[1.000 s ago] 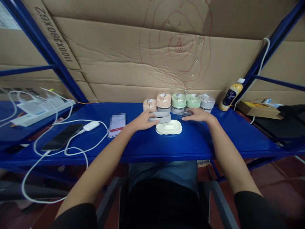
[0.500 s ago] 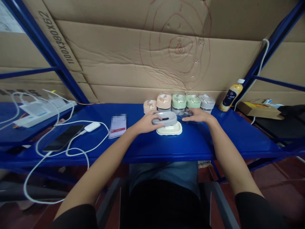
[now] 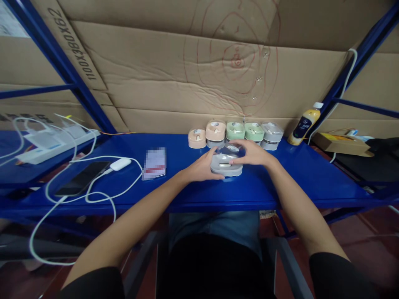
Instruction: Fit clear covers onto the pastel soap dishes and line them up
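A grey rounded container (image 3: 226, 165) with a clear top sits on the blue shelf (image 3: 193, 187) in front of me. My left hand (image 3: 202, 166) cups its left side with the fingers curled against it. From the right, my right hand (image 3: 252, 152) holds its top edge, fingers closed over the clear lid. The cream piece seen earlier is hidden under the grey container. Behind it stands a row of small lidded containers (image 3: 235, 133), peach, green and grey.
A black phone (image 3: 81, 178) on a white cable (image 3: 93, 195), a white power strip (image 3: 52, 143) and a small card (image 3: 154, 162) lie to the left. A yellow bottle (image 3: 304, 123) stands at the right by a blue upright. Cardboard forms the back wall.
My left hand carried the grey part rightwards and set it down over the cream piece. My right hand came in from the right with the clear lid onto its top.
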`<state>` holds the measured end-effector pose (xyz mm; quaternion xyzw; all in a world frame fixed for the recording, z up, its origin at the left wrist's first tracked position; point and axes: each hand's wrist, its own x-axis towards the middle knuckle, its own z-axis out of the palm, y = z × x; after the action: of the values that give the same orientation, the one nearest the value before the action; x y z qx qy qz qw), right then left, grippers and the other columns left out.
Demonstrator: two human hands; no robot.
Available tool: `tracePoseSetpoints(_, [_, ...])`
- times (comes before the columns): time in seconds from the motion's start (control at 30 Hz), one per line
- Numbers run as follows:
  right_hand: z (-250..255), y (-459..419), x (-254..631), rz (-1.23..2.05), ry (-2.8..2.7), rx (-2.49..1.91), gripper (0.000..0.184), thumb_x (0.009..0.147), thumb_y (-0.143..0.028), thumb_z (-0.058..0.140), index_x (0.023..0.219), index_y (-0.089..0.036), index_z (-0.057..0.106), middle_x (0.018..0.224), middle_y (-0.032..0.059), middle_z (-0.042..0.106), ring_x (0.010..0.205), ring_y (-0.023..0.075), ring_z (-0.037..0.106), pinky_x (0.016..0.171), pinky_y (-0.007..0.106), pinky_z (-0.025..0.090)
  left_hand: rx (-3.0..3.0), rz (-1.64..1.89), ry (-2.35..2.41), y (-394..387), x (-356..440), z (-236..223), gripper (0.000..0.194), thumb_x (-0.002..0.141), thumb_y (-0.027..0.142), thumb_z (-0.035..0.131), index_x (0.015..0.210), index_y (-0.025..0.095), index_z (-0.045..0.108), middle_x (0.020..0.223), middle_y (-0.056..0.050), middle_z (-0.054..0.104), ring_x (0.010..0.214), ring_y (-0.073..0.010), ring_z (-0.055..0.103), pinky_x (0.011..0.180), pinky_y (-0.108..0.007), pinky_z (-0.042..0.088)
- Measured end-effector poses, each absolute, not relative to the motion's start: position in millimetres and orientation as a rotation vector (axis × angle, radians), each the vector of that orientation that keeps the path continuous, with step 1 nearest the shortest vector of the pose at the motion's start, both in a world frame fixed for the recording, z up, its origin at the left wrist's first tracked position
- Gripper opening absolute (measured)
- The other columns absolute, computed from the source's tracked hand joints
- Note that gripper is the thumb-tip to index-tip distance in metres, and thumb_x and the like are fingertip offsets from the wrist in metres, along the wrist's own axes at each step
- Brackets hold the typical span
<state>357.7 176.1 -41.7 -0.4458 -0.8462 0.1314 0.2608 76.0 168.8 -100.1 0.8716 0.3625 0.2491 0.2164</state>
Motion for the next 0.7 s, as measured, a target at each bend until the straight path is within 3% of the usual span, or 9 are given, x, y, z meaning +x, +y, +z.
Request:
tracePoseSetpoints(0.13, [-48, 171, 341, 0.404, -2.425, -0.999, 0.082, 0.074, -0.061, 0.095, 0.144, -0.026, 0.073, 0.139, 0.0108, 0.078, 0.125, 0.0365, 0.074, 0.111, 0.053, 0.057, 2.298, 0.741, 0.985, 174, 73, -103, 0.143, 0.065, 0.062, 0.099, 0.175, 0.019, 0.019, 0.168, -0.029, 0.049, 0.155, -0.0490, 0.051, 0.125, -0.065, 0.046])
tracePoseSetpoints(0.37, [-66, 177, 327, 0.367, -2.471, -0.895, 0.086, 0.076, -0.064, 0.094, 0.151, -0.028, 0.069, 0.144, 0.0123, 0.075, 0.132, 0.0377, 0.070, 0.116, 0.055, 0.054, 2.285, 0.782, 0.968, 178, 71, -105, 0.138, 0.066, 0.061, 0.099, 0.175, 0.021, 0.024, 0.170, -0.027, 0.049, 0.156, -0.0494, 0.051, 0.125, -0.066, 0.046])
tracePoseSetpoints(0.7, [-70, 181, 327, 0.429, -2.495, -0.895, 0.091, 0.076, -0.068, 0.093, 0.155, -0.030, 0.066, 0.144, 0.0116, 0.072, 0.133, 0.0375, 0.068, 0.117, 0.056, 0.053, 2.360, 0.801, 0.892, 182, 73, -100, 0.106, 0.070, 0.057, 0.097, 0.158, 0.019, 0.052, 0.154, -0.021, 0.065, 0.142, -0.0443, 0.064, 0.119, -0.062, 0.052])
